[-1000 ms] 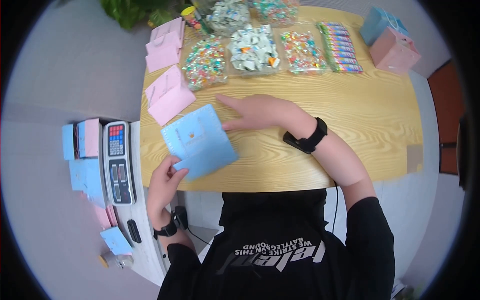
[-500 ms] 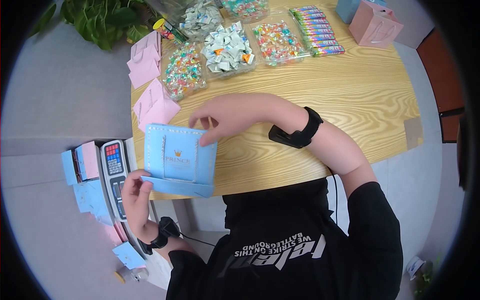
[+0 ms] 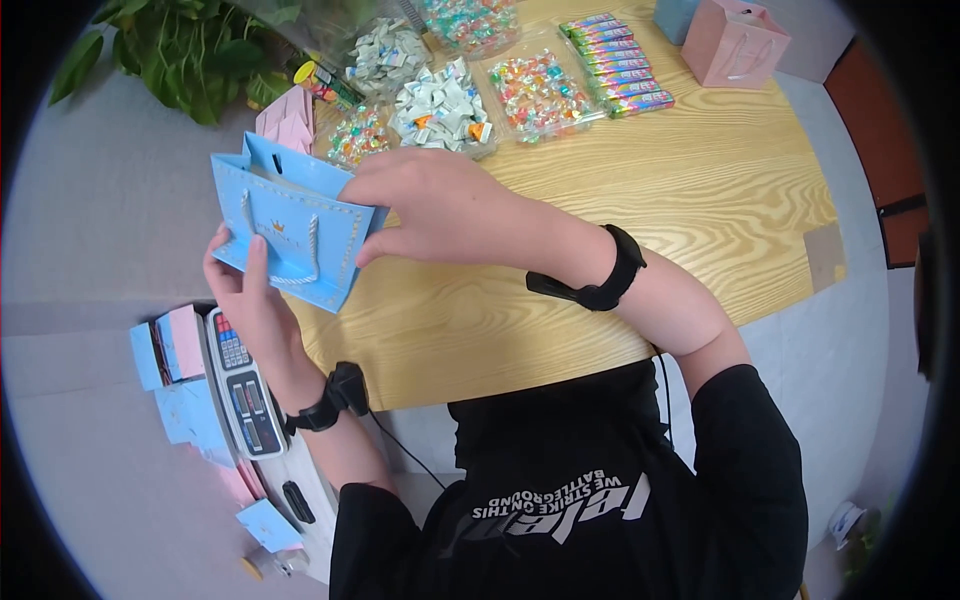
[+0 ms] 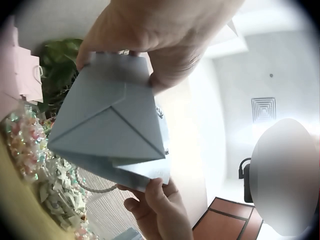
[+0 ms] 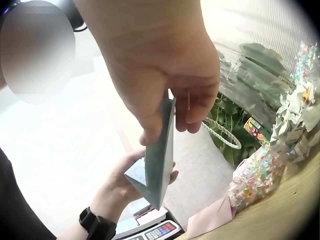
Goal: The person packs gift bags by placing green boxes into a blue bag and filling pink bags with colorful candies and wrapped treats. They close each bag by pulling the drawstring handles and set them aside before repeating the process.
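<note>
A light blue paper bag (image 3: 290,225) with twisted rope handles and a gold crown print is held up over the table's left edge, its top partly spread. The left hand (image 3: 255,300) grips its lower left part, thumb on the front face. At the bag's right side, the right hand (image 3: 430,205) pinches the edge between thumb and fingers. In the left wrist view the bag's folded side (image 4: 110,110) lies between both hands. The right wrist view shows the right hand (image 5: 160,75) holding the bag (image 5: 160,150) by its upper edge.
Wrapped candies (image 3: 540,95), white packets (image 3: 440,108) and a row of colourful sticks (image 3: 620,65) stand along the table's back. A pink bag (image 3: 735,45) is at the back right, pink bags (image 3: 287,120) at the left. A scale (image 3: 247,400) sits beside the table.
The blue bag has been lifted up and to the left, and its top has spread from flat. Both hands moved with it; the right hand now pinches its side.
</note>
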Demonstrator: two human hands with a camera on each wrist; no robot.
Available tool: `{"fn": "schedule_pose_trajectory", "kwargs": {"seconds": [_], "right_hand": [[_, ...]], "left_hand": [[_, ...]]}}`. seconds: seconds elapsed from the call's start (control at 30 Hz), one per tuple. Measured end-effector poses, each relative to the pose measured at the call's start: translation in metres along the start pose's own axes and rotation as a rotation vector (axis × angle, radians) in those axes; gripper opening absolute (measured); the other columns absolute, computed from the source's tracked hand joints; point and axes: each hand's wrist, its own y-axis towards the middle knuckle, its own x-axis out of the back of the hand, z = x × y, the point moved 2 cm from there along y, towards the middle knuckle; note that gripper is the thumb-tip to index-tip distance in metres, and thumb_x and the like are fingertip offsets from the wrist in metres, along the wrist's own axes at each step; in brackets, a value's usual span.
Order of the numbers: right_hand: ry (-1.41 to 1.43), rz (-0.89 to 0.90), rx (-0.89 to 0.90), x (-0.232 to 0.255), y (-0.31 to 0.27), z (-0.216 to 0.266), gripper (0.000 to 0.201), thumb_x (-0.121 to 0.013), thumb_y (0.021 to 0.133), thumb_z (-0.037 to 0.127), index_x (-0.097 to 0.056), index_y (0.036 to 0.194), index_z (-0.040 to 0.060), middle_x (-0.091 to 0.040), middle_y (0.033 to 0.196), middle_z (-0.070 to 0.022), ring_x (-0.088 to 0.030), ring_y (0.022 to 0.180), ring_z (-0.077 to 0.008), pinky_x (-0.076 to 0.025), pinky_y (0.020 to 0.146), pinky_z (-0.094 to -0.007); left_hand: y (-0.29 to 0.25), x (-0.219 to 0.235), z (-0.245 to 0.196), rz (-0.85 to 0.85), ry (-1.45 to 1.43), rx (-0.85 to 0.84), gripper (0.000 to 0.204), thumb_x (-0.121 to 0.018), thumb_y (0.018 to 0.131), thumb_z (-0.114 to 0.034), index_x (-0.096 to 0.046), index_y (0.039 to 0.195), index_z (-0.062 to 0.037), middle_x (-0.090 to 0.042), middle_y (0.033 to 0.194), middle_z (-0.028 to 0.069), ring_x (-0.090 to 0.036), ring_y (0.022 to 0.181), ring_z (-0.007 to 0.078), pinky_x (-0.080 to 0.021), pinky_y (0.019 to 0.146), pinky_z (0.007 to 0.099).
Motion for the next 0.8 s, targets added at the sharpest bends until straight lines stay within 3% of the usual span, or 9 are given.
{"fn": "schedule_pose_trajectory", "kwargs": {"seconds": [0.07,0.1,0.2,0.3,0.37,0.47,0.6,0.67,0.8], "right_hand": [[-0.152,-0.26,0.072,0.004,-0.002,-0.002,0.034,-0.078,0.061,0.026,-0.063,0.083,0.0054,-0.06,0.095,-0.0057,-0.055,0.095,-0.0265,-0.044,0.079,-0.038],[-0.16,-0.27,0.07,0.007,0.0,-0.002,0.034,-0.078,0.061,0.026,-0.063,0.083,0.0054,-0.06,0.095,-0.0057,-0.055,0.095,-0.0265,-0.044,0.079,-0.038],[-0.273,-0.522,0.249,0.022,0.003,0.006,0.03,-0.078,0.061,0.027,-0.061,0.073,0.0051,-0.058,0.099,-0.0046,-0.052,0.096,-0.0244,-0.042,0.079,-0.0396],[-0.332,-0.51,0.417,0.026,0.002,0.012,0.03,-0.076,0.064,0.03,-0.058,0.065,0.0064,-0.059,0.084,-0.0046,-0.052,0.083,-0.0209,-0.039,0.076,-0.0376],[-0.2,-0.238,0.204,0.024,0.001,0.005,0.032,-0.074,0.07,0.034,-0.056,0.063,0.0081,-0.053,0.066,-0.0023,-0.05,0.07,-0.0191,-0.035,0.074,-0.0325],[-0.207,-0.072,0.079,0.038,0.002,-0.001,0.032,-0.07,0.076,0.036,-0.058,0.065,0.0087,-0.046,0.055,-0.0015,-0.047,0.063,-0.0186,-0.033,0.073,-0.0304],[-0.033,0.074,0.051,0.049,0.008,0.002,0.029,-0.065,0.081,0.034,-0.06,0.068,0.0084,-0.051,0.06,-0.0024,-0.049,0.066,-0.0188,-0.033,0.074,-0.0309],[0.095,-0.357,0.117,0.055,0.011,0.0,0.022,-0.063,0.082,0.029,-0.062,0.075,0.0084,-0.053,0.064,-0.001,-0.052,0.071,-0.0184,-0.033,0.075,-0.0315],[-0.365,-0.515,0.155,0.057,0.01,-0.004,0.015,-0.057,0.079,0.021,-0.062,0.07,0.0092,-0.055,0.074,-0.0027,-0.052,0.076,-0.0204,-0.035,0.073,-0.0351]], "left_hand": [[0.009,-0.012,-0.009,-0.028,-0.102,-0.019,0.032,-0.054,0.088,-0.009,-0.044,0.117,-0.0005,-0.049,0.119,0.0154,-0.053,0.106,0.0214,-0.043,0.093,0.0362],[0.014,-0.018,-0.015,-0.063,-0.202,-0.032,0.032,-0.053,0.087,-0.007,-0.044,0.117,0.0005,-0.049,0.118,0.0169,-0.054,0.104,0.0228,-0.045,0.091,0.0372],[0.027,-0.032,-0.023,-0.012,-0.327,0.014,0.039,-0.046,0.09,-0.018,-0.04,0.123,0.0025,-0.049,0.121,0.0202,-0.054,0.107,0.0276,-0.046,0.09,0.0405],[0.036,-0.047,-0.026,0.092,-0.437,0.118,0.056,-0.036,0.093,-0.037,-0.034,0.133,0.0027,-0.045,0.129,0.0206,-0.05,0.113,0.0318,-0.039,0.097,0.0457],[0.038,-0.064,-0.033,0.078,-0.571,0.127,0.059,-0.033,0.094,-0.041,-0.035,0.133,0.003,-0.046,0.129,0.0197,-0.048,0.115,0.031,-0.039,0.097,0.0451],[0.05,-0.068,-0.016,0.178,-0.705,0.234,0.057,-0.034,0.095,-0.042,-0.04,0.129,0.0034,-0.047,0.127,0.0186,-0.049,0.114,0.0283,-0.042,0.094,0.0412],[0.062,-0.066,0.002,0.169,-0.675,0.232,0.054,-0.034,0.096,-0.039,-0.041,0.128,0.0031,-0.048,0.126,0.0185,-0.05,0.113,0.0275,-0.042,0.094,0.04],[0.063,-0.065,0.005,0.188,-0.615,0.238,0.051,-0.033,0.096,-0.038,-0.042,0.126,0.0028,-0.049,0.124,0.0182,-0.05,0.111,0.0269,-0.04,0.095,0.0393],[0.052,-0.082,0.001,0.221,-0.651,0.32,0.049,-0.032,0.097,-0.035,-0.041,0.126,0.0027,-0.049,0.123,0.0176,-0.052,0.108,0.0258,-0.04,0.095,0.038]]}}
